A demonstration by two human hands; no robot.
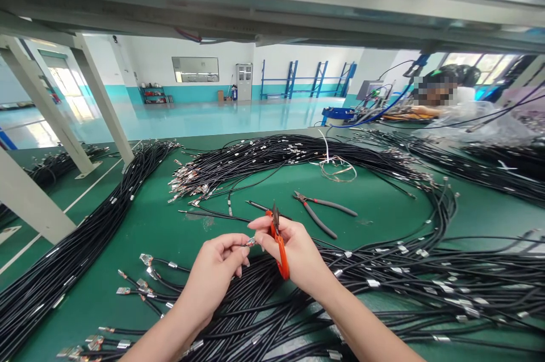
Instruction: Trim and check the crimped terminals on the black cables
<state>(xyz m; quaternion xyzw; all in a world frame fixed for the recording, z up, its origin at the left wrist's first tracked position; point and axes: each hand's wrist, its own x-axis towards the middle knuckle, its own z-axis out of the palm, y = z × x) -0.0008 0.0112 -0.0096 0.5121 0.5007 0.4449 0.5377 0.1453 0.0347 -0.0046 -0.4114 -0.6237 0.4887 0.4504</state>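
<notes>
Hands [216, 264] at terminal [251, 241], scissors [281, 260] in right hand [300, 254]; blue-rimmed tub [338, 114], contents unclear.

Blue racks [292, 78], pale cabinet [244, 83], wall window [195, 69]

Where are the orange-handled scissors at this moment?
In the head view, just below and right of centre, the scissors are in the right hand, left of the grey-handled pliers.
</notes>
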